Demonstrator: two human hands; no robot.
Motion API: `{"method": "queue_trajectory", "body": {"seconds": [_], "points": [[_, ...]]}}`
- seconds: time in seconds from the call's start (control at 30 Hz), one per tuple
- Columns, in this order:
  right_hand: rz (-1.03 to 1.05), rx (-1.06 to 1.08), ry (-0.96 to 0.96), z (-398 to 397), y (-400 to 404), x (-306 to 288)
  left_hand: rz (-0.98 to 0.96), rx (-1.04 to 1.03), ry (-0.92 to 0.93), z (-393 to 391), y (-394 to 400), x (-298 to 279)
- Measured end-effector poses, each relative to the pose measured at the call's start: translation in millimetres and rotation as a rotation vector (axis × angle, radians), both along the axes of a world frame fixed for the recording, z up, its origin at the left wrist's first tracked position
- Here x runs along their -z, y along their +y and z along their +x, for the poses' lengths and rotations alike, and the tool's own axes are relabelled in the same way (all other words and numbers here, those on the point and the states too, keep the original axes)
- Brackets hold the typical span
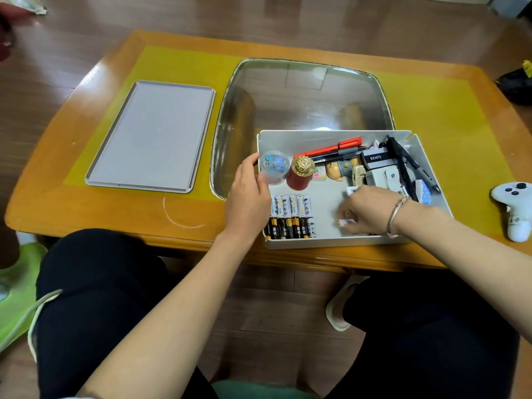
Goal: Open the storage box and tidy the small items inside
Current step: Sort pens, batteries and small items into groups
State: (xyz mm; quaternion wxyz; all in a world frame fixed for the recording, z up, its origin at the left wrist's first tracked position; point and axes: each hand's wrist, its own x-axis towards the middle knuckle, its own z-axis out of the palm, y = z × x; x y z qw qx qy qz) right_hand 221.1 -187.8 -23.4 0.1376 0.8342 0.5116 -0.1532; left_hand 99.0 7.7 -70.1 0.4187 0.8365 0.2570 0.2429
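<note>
The open grey storage box point(288, 139) sits at the table's front edge, and its grey lid point(152, 136) lies flat to the left. My left hand point(247, 194) grips a clear round tub of coloured clips point(274, 165) at the box's left wall. Beside the tub stands a red jar with a gold top point(300, 173). Several batteries point(290, 216) lie in two neat rows at the front left. My right hand point(368, 210) pinches a small white item point(344, 221) on the box floor. Pens point(331, 149), a small figurine point(339, 169) and a stapler point(377, 159) crowd the back right.
A glass inset point(302, 96) in the wooden table lies behind the box. A white game controller point(514, 205) rests at the right edge. My knees are under the table's front edge. A dark object point(516, 84) sits on the floor at the far right.
</note>
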Motion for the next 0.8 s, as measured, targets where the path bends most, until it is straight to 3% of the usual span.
{"method": "queue_trajectory", "body": {"seconds": [0.13, 0.23, 0.4, 0.67, 0.8], "points": [[0.328, 0.277, 0.155, -11, 19, 0, -0.003, 0.002, -0.003, 0, 0, 1], [0.374, 0.533, 0.241, -14, 36, 9, -0.014, 0.010, -0.010, -1, 0, 0], [0.363, 0.716, 0.344, -12, 47, 20, -0.014, 0.014, -0.010, -1, 1, -1], [0.316, 0.579, 0.343, -7, 31, 14, -0.042, 0.021, -0.002, -2, 0, -2], [0.079, 0.366, 0.378, -7, 28, 1, -0.044, 0.020, -0.004, -1, 0, -2]]}}
